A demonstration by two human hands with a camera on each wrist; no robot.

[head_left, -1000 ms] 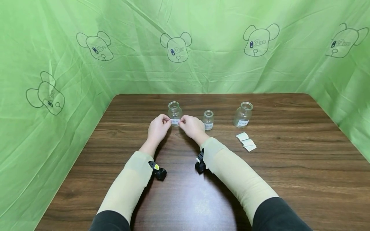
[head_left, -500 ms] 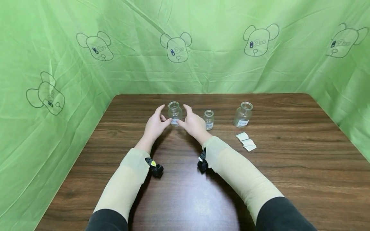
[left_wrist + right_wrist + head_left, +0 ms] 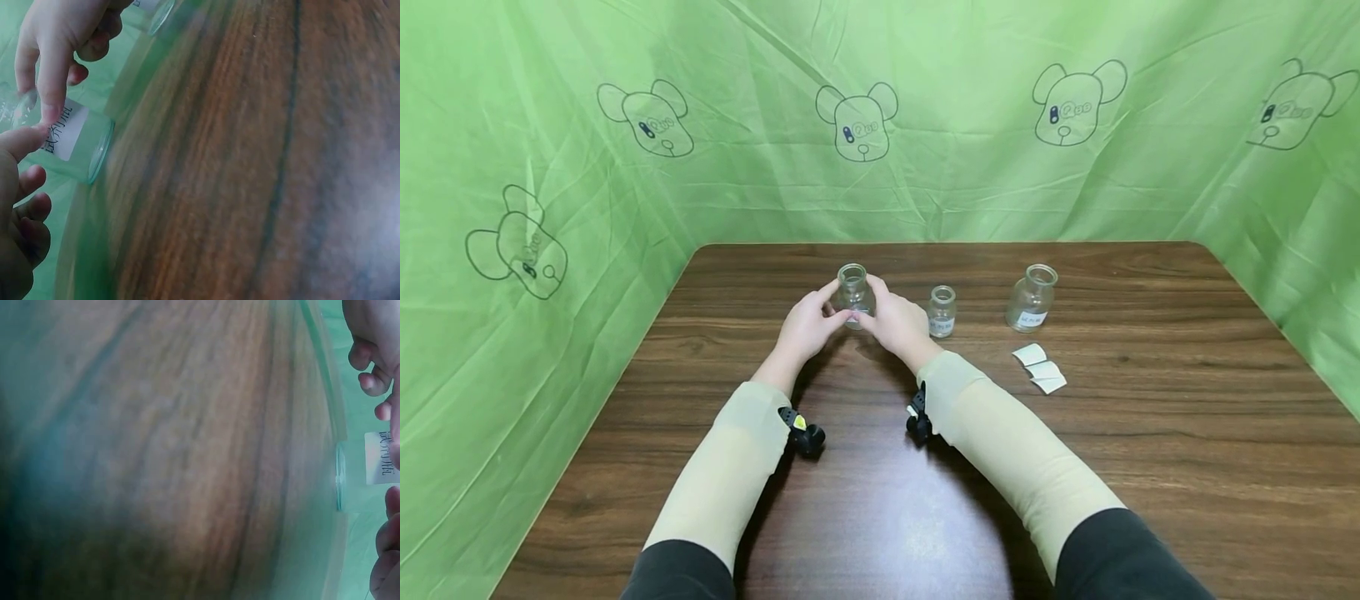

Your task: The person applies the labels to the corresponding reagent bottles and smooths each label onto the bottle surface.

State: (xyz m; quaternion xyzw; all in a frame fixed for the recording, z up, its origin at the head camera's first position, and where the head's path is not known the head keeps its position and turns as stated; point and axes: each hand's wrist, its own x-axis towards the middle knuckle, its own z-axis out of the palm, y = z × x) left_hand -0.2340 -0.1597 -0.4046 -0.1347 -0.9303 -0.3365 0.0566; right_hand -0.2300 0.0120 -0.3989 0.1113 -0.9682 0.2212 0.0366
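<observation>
A clear glass bottle [image 3: 852, 293] with a wide round mouth stands upright near the far side of the table. My left hand [image 3: 805, 327] grips its left side and my right hand [image 3: 901, 323] its right side, index fingers around the glass and both thumbs at the front. The thumbs press on a white label [image 3: 67, 134] with dark printed characters, stuck low on the bottle and partly hidden by them. From the right wrist view, the same label [image 3: 377, 459] lies flat against the glass. The far sides of the fingers are out of sight behind the bottle.
Right of my right hand stands a smaller labelled glass bottle [image 3: 942, 312]. Farther right is a larger labelled bottle [image 3: 1032, 298], with several white paper pieces [image 3: 1039, 368] in front of it. The brown wooden table [image 3: 1150, 392] is enclosed by green cloth [image 3: 940, 192].
A second ago both hands pinched the label's ends at the bottle's front. The fingers then spread around the bottle, and now they close on its sides with the thumbs together over the label.
</observation>
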